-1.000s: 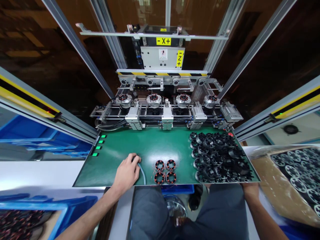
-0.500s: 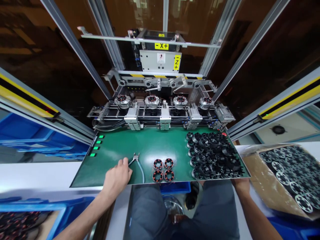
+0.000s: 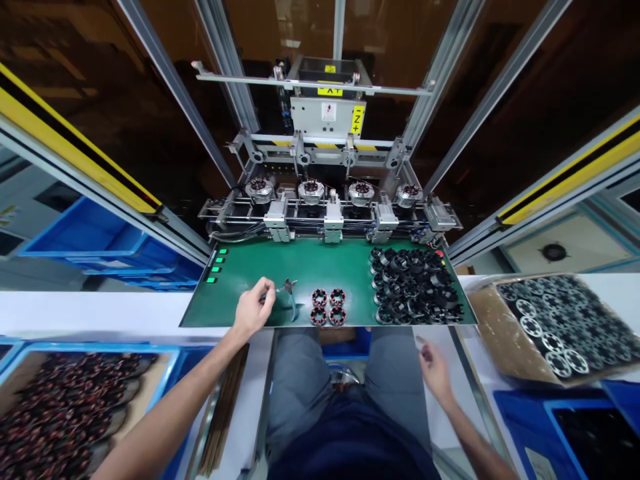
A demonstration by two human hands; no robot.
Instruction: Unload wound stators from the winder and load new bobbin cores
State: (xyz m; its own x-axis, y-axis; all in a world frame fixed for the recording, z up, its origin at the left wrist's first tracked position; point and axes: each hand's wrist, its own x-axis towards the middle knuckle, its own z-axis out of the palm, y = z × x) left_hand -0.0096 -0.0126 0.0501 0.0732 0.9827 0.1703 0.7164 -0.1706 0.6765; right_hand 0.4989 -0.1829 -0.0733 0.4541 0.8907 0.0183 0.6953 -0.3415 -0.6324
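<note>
My left hand [image 3: 256, 307] is closed around one handle of a pair of cutting pliers [image 3: 293, 309] with blue grips. Their jaws point away from me over the green work plate [image 3: 240, 267], and the other handle stands apart from my fingers. Just right of the pliers, several copper-wound stator rings [image 3: 329, 307] sit in two rows. My right hand [image 3: 434, 368] is below the plate's front edge, beside my right thigh. It is blurred, its fingers look partly curled, and whether anything is in them does not show.
Black-and-silver motor parts [image 3: 415, 287] are heaped on the plate's right side. Behind stands a winding machine [image 3: 333, 217] carrying several wound stators. A carton of ring-shaped parts [image 3: 493, 333] is at right, a blue crate [image 3: 173, 357] of wound stators at left. Yellow-striped posts [image 3: 85, 140] flank the plate.
The pliers have risen slightly and turned with my left hand. My right hand has come away from the plate's right front edge toward my thigh. The machine's small arms have swung upright. The view has shifted.
</note>
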